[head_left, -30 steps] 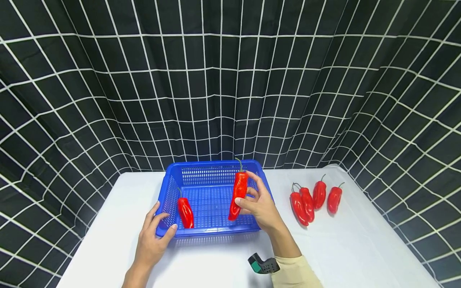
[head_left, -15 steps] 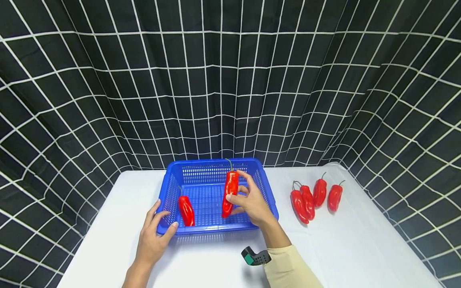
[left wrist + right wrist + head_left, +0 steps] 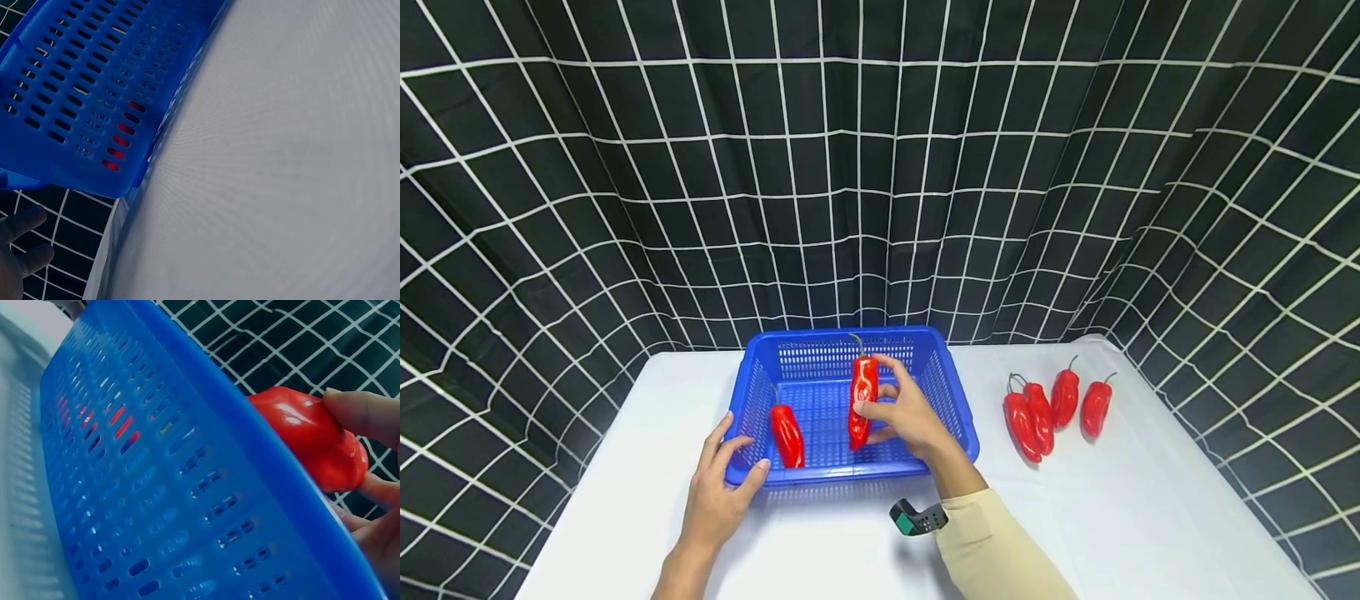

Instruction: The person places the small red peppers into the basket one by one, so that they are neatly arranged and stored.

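Observation:
My right hand [image 3: 902,412] holds a red pepper [image 3: 863,387] upright by its side, stem up, over the blue basket [image 3: 850,477]. Thumb and fingers pinch it from the right. The right wrist view shows this pepper [image 3: 300,434] above the basket rim [image 3: 250,437], its lower part hidden behind it. At the basket's front left corner rests my left hand [image 3: 715,487], fingers spread and fairly straight over the rim. Inside the basket, near that hand, lies another red pepper [image 3: 787,437]. Red shows through the slots of the basket wall [image 3: 69,125] in the left wrist view.
Several red peppers [image 3: 1039,421] lie together on the white tablecloth [image 3: 1135,500], right of the basket. A black curtain with white grid lines [image 3: 880,192] encloses the back and sides. A black and green device [image 3: 917,518] sits at my right wrist.
My right hand has moved left with its pepper, from the basket's right part towards its middle, and the pepper stands more upright. The left hand stays at the corner.

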The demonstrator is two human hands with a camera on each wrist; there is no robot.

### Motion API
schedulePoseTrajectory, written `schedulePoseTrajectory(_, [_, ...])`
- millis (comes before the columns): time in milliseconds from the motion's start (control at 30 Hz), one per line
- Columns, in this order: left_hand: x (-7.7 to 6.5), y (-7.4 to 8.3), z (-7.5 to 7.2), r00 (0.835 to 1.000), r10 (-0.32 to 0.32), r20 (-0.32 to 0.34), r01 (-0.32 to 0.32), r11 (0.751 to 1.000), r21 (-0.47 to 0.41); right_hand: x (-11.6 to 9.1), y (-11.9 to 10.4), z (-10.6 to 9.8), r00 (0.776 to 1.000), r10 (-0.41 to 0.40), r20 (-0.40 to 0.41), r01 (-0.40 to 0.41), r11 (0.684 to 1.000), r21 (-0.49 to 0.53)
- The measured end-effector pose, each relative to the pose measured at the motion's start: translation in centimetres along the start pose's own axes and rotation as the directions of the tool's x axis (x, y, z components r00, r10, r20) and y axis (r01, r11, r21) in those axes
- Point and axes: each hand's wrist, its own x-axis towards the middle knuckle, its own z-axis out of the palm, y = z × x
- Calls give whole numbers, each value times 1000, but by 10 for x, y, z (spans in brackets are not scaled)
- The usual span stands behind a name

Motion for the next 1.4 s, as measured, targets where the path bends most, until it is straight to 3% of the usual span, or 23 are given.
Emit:
schedulePoseTrajectory(633, [1,1,-1,1000,-8,7,8,1000,-6,13,8,10,995,97,37,-93,991,-96])
schedulePoseTrajectory(1233, [0,3,-4,1000,-15,11,15,1000,-2,37,18,38,981,190,45,-171,946,-276])
schedulePoseTrajectory(1400, [0,3,-3,1000,-8,14,8,1000,-3,42,22,44,974,225,33,-200,917,-346])
